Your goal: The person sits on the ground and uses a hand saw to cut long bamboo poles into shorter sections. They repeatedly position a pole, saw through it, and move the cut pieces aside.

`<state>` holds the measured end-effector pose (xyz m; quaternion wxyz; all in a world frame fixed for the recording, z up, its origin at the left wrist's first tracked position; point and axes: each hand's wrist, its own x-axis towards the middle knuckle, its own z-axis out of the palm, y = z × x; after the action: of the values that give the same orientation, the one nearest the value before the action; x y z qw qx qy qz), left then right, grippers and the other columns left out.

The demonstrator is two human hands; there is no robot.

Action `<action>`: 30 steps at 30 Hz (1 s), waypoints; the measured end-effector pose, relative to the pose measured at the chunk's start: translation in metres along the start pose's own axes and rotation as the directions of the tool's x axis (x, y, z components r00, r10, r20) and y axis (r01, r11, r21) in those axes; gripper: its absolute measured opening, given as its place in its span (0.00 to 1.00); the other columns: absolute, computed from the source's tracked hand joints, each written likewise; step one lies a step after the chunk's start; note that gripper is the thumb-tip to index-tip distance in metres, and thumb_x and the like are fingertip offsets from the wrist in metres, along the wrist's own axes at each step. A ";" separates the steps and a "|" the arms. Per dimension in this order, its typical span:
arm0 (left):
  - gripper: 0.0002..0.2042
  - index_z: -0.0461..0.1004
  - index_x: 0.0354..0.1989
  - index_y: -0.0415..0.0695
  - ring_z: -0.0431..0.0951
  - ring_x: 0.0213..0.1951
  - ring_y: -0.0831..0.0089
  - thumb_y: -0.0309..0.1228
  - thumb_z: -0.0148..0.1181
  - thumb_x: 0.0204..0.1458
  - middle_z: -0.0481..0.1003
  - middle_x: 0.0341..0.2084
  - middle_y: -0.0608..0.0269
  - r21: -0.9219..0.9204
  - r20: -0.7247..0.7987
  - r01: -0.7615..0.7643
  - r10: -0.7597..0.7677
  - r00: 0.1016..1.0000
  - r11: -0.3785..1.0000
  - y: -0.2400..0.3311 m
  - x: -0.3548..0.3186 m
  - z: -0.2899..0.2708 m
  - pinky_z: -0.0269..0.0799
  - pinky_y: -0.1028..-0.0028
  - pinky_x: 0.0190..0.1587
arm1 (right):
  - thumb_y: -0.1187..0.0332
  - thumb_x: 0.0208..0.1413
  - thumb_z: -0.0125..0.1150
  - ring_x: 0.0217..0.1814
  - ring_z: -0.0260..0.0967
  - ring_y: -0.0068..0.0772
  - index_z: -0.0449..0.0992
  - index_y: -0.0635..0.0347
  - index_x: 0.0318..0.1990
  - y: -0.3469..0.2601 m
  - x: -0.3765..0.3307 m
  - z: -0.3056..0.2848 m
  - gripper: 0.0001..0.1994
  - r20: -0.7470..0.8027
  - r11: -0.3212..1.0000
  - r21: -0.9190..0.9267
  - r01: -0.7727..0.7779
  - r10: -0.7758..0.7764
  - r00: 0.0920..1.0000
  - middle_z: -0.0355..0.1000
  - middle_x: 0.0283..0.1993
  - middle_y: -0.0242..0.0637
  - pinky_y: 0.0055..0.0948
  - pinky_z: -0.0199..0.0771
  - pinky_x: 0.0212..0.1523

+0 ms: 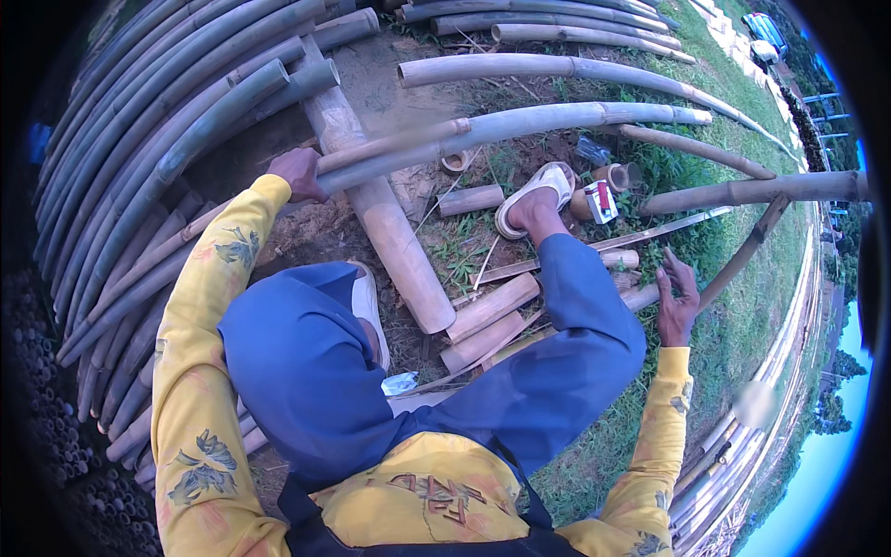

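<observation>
Beside the bamboo log (397,243), the left hand (299,174) grasped a bamboo pole (367,152); the right hand's (678,302) grip was released. Short sections (492,308) lay cut; long poles (534,66) lay whole.

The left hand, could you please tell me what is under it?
A bamboo pole lies under the left hand, showing to its right. The stretch beneath the hand is covered, so the full grip is hidden.
</observation>
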<state>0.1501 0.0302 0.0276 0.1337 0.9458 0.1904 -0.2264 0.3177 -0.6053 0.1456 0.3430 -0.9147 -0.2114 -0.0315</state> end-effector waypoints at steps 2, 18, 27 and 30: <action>0.32 0.81 0.45 0.37 0.84 0.45 0.46 0.46 0.76 0.32 0.82 0.40 0.40 0.005 0.001 0.010 -0.010 1.000 1.000 0.001 -0.001 0.000 0.79 0.54 0.51 | 0.72 0.65 0.64 0.50 0.73 0.26 0.79 0.56 0.62 0.039 -0.087 -0.014 0.18 -0.042 0.947 0.074 -0.313 0.316 0.948 0.75 0.49 0.33 0.27 0.72 0.54; 0.36 0.77 0.55 0.38 0.81 0.50 0.44 0.44 0.77 0.36 0.81 0.44 0.39 0.192 -0.250 0.100 -0.050 0.967 0.976 -0.115 -0.068 0.051 0.77 0.52 0.53 | 0.64 0.55 0.70 0.54 0.75 0.58 0.69 0.57 0.55 0.058 -0.404 0.128 0.22 0.014 0.512 -0.134 -0.848 0.857 0.515 0.76 0.51 0.48 0.51 0.76 0.53; 0.41 0.75 0.60 0.39 0.81 0.51 0.44 0.45 0.78 0.35 0.81 0.46 0.40 0.141 -0.200 0.127 -0.098 0.975 0.982 -0.109 -0.062 0.048 0.76 0.53 0.55 | 0.66 0.56 0.69 0.61 0.71 0.60 0.70 0.59 0.58 0.097 -0.424 0.179 0.24 -0.044 0.653 -0.221 -0.724 0.735 0.676 0.72 0.58 0.52 0.53 0.73 0.57; 0.39 0.76 0.59 0.40 0.82 0.49 0.45 0.45 0.77 0.35 0.82 0.44 0.40 0.124 -0.278 0.109 -0.071 0.958 0.986 -0.113 -0.073 0.052 0.77 0.54 0.54 | 0.66 0.56 0.69 0.59 0.72 0.58 0.71 0.61 0.59 0.102 -0.418 0.182 0.24 0.006 0.651 -0.182 -0.737 0.750 0.662 0.73 0.57 0.52 0.51 0.74 0.56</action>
<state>0.0230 0.0915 -0.0007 0.0301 0.9653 0.2339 -0.1126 -0.0361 -0.7102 -0.1403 0.2406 -0.9463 0.1712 0.1313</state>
